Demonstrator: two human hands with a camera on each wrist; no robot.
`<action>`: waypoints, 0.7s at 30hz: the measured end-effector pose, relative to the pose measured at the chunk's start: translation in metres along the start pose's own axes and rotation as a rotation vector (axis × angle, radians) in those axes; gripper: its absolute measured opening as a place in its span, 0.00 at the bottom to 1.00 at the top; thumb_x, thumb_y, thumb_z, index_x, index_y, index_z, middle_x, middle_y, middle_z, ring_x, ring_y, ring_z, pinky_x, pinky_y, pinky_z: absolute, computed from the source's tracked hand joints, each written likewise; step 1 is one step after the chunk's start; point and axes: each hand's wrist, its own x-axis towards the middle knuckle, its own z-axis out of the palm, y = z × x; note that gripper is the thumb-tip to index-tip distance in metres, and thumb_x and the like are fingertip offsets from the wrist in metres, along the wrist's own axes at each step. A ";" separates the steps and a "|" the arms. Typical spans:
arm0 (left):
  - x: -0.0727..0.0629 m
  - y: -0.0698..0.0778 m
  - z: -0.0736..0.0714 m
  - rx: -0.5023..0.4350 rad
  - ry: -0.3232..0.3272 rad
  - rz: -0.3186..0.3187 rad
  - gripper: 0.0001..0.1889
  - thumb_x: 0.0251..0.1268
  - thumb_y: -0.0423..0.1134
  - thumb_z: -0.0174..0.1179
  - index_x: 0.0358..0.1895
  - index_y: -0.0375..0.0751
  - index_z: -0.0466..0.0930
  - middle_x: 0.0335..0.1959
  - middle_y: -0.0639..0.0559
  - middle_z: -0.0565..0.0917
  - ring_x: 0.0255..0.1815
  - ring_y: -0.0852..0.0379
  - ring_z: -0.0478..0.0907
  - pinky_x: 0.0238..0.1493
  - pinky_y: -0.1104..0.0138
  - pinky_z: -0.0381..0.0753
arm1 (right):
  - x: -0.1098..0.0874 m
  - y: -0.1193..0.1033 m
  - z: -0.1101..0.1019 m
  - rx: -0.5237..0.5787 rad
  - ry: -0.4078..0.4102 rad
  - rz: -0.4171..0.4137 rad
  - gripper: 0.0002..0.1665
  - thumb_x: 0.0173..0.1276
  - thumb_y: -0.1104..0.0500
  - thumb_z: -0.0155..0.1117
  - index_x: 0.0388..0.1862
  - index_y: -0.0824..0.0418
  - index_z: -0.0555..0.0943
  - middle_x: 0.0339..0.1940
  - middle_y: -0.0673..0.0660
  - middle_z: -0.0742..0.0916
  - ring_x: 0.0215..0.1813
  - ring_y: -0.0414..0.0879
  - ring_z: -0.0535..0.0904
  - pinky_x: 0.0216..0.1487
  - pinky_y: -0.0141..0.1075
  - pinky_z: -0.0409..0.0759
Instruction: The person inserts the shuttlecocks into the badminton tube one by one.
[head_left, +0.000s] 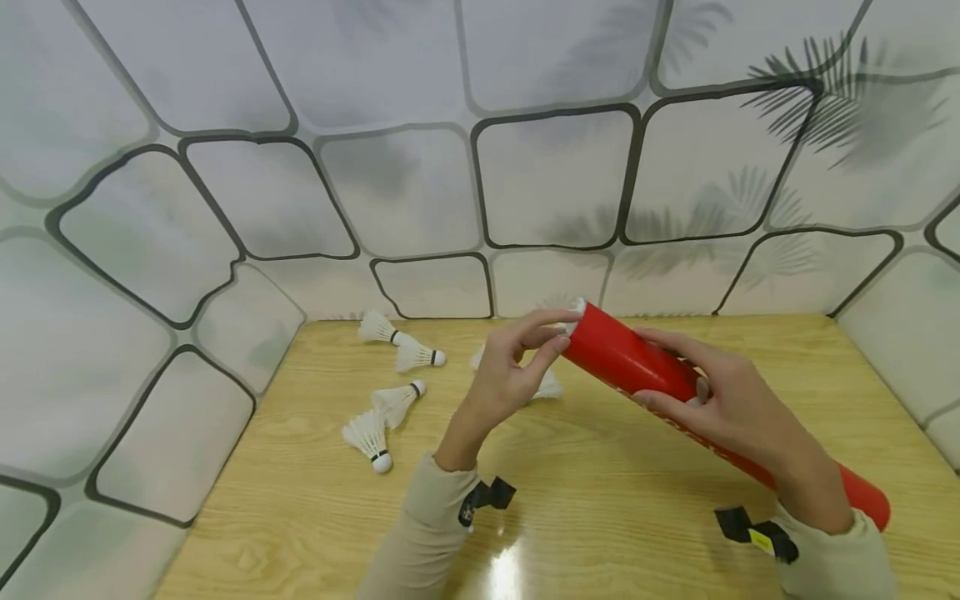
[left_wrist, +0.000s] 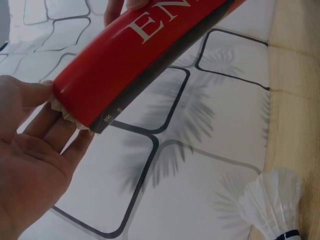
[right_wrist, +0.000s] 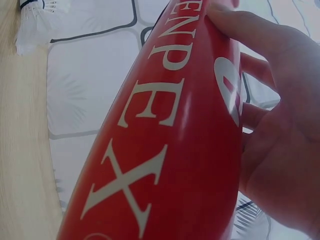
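My right hand (head_left: 742, 408) grips a long red shuttlecock tube (head_left: 626, 350) around its middle, fingers on the far side and thumb on the near side. The tube slants, its mouth raised toward the left and its other end low at the right. White feather tips (left_wrist: 67, 116) of a shuttlecock stick out of the mouth; the rest of it is hidden inside. At this mouth my left hand (head_left: 498, 383) pinches the feathered edge, with the thumb close against the tube's rim. Pale lettering runs along the tube in the right wrist view.
Several white shuttlecocks lie at the left of the wooden table (head_left: 300, 517), one of them a shuttlecock (head_left: 369, 440) near the front. Another shuttlecock (head_left: 549, 386) is partly hidden behind my left hand. A patterned wall covering (head_left: 555, 179) borders the table's back and sides.
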 end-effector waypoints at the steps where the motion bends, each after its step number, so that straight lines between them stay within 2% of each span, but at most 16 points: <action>1: 0.000 -0.001 0.000 -0.007 -0.007 -0.001 0.15 0.76 0.26 0.56 0.62 0.32 0.79 0.59 0.37 0.84 0.52 0.51 0.87 0.51 0.58 0.87 | 0.000 0.000 0.000 -0.001 0.001 -0.002 0.44 0.61 0.59 0.81 0.75 0.47 0.73 0.55 0.54 0.84 0.41 0.50 0.80 0.23 0.33 0.82; 10: 0.000 0.000 -0.001 -0.050 -0.063 -0.017 0.18 0.75 0.23 0.54 0.64 0.29 0.75 0.64 0.34 0.79 0.55 0.45 0.85 0.53 0.59 0.86 | 0.001 0.001 0.001 0.020 -0.007 0.001 0.44 0.61 0.59 0.80 0.74 0.46 0.73 0.55 0.53 0.84 0.40 0.48 0.80 0.21 0.34 0.82; 21: -0.002 0.001 -0.003 -0.068 -0.105 -0.054 0.19 0.80 0.27 0.48 0.68 0.33 0.72 0.68 0.37 0.76 0.58 0.46 0.84 0.61 0.58 0.81 | 0.001 0.001 0.002 0.027 -0.008 -0.004 0.44 0.59 0.60 0.81 0.73 0.46 0.74 0.54 0.52 0.84 0.40 0.49 0.79 0.21 0.34 0.82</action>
